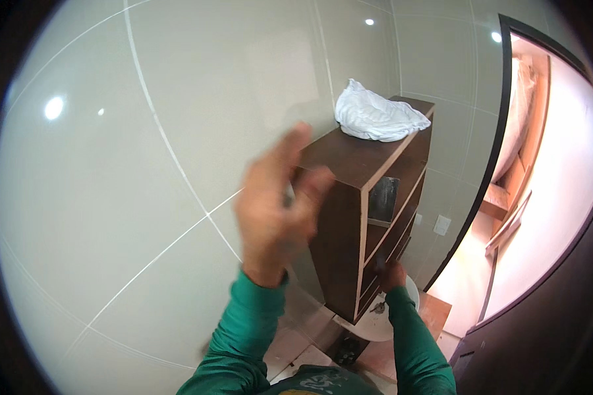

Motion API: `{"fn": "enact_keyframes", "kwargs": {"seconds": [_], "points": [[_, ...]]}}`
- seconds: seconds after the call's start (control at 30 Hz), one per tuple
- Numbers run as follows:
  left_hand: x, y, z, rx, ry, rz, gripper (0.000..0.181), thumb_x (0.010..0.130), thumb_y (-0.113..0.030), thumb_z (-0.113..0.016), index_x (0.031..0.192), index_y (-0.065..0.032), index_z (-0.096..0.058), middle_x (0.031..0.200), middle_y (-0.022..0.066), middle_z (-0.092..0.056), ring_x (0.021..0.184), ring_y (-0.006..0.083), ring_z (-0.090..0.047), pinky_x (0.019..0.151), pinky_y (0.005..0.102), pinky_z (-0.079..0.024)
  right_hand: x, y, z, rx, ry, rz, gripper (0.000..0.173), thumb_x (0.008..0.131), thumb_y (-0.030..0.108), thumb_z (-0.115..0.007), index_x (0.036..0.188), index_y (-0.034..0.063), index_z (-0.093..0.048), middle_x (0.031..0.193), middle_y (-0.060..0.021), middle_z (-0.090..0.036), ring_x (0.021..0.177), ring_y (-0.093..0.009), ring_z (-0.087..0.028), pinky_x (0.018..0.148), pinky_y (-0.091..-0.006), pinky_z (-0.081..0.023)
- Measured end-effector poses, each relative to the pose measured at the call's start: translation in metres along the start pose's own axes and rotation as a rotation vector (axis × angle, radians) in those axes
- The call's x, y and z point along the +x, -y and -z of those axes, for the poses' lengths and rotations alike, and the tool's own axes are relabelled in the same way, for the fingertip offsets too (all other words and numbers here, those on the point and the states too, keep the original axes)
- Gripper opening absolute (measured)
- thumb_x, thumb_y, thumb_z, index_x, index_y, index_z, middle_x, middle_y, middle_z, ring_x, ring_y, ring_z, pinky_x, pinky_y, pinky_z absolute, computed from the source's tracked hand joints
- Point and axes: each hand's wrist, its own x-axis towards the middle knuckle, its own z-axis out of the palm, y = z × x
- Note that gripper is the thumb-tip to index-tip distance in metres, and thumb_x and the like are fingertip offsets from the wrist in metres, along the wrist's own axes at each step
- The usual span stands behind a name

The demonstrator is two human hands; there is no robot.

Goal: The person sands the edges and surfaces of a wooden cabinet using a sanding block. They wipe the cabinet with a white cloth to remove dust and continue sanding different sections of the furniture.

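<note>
A dark brown wooden cabinet (336,247) with pale raw front edges and open compartments stands against the tiled wall. My left hand (279,212), blurred, is raised by the cabinet's upper left corner with thumb and fingers apart; I see nothing held in it. Low at the cabinet's front is my right hand (393,276), close to the lower compartments. Its fingertips are blurred and partly hidden, so whether they grip anything is unclear. On the cabinet's top lies a crumpled white cloth (378,116). A dark rectangular panel (383,201) leans inside the upper compartment.
Below the cabinet is a white rounded fixture (370,330) with small dark debris on it. A dark-framed doorway (494,163) opens at the right, with a dark door (538,316) at lower right. A white wall switch plate (442,225) sits beside the frame.
</note>
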Motion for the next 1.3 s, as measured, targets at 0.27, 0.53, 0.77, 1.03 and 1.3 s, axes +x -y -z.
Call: {"fn": "enact_keyframes", "kwargs": {"seconds": [0.27,0.53,0.77,1.03,1.3], "points": [[-0.083,0.024,-0.058,0.083,0.162,-0.010,0.096,0.102,-0.053,-0.064,0.169,-0.0003,-0.019,0.175,0.0304,-0.016,0.161,0.0528,-0.016,0.123,0.0719,-0.018,-0.099,-0.051,0.040,0.402,0.026,-0.021,0.022,0.102,0.021,-0.072,0.099,0.0000,-0.066,0.076,-0.0117,-0.069,0.063,-0.020,-0.067,0.059,-0.0370,-0.056],[-0.109,0.001,-0.054,-0.169,-0.031,0.000,0.082,0.099,-0.040,-0.071,0.158,0.0084,-0.040,0.157,0.0300,-0.049,0.142,0.0490,-0.049,0.121,0.0574,-0.034,-0.199,0.094,0.136,0.522,-0.426,0.431,0.026,0.114,0.026,-0.054,0.120,0.0021,-0.048,0.087,-0.0090,-0.070,0.060,-0.011,-0.061,0.055,-0.0228,-0.050],[-0.085,-0.043,-0.035,-0.442,-0.040,0.107,0.091,0.090,-0.023,-0.086,0.161,0.0079,-0.038,0.127,0.0240,-0.069,0.109,0.0319,-0.070,0.091,0.0396,-0.057,-0.186,0.171,0.143,-0.086,-0.391,0.826,0.031,0.097,0.008,-0.071,0.120,-0.0048,-0.054,0.098,-0.0227,-0.074,0.079,-0.028,-0.078,0.069,-0.0360,-0.062],[-0.093,-0.003,-0.046,-0.393,-0.184,0.185,0.068,0.099,-0.010,-0.074,0.160,0.0019,-0.045,0.103,0.0166,-0.061,0.086,0.0262,-0.060,0.077,0.0372,-0.054,-0.182,0.280,0.244,0.053,-0.149,0.732,0.025,0.098,0.015,-0.070,0.115,-0.0032,-0.070,0.099,-0.0083,-0.076,0.094,-0.019,-0.071,0.087,-0.0331,-0.055],[-0.091,-0.003,-0.079,-0.358,-0.324,0.217,0.068,0.097,-0.007,-0.077,0.159,-0.0031,-0.051,0.115,0.0174,-0.060,0.098,0.0282,-0.062,0.085,0.0354,-0.055,-0.118,0.348,0.229,-0.092,-0.210,1.020,0.037,0.109,0.030,-0.062,0.120,-0.0035,-0.075,0.098,-0.0083,-0.071,0.097,-0.020,-0.061,0.091,-0.0346,-0.048]]}}
